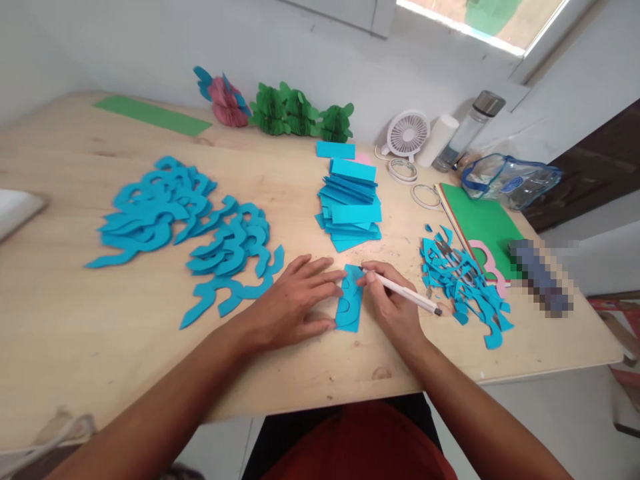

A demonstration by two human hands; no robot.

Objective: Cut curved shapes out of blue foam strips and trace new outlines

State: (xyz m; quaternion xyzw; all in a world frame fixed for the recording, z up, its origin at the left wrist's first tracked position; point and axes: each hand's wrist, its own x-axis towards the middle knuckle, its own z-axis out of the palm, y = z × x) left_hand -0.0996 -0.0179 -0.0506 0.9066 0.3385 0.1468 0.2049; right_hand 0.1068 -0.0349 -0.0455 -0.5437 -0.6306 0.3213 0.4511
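A small blue paper rectangle (350,308) lies on the wooden table before me, with a curvy dark outline drawn on it. My left hand (295,300) rests flat with fingers spread, its fingertips on the paper's left edge. In my right hand (393,300) is a white pen (413,297), its tip at the top right of the paper. Just beyond sits a stack of blue paper pieces (353,200). To the left are two heaps of wavy blue cutouts (155,207), the nearer heap (235,247) close to my left forearm.
Blue scraps (465,280) partly cover scissors on the right, beside green sheets (485,220) and a pink cutout (485,263). Along the wall stand green paper ornaments (295,110), a small fan (409,133) and a bottle (467,133). Tape rolls (403,171) and a clear pouch (515,180) lie nearby.
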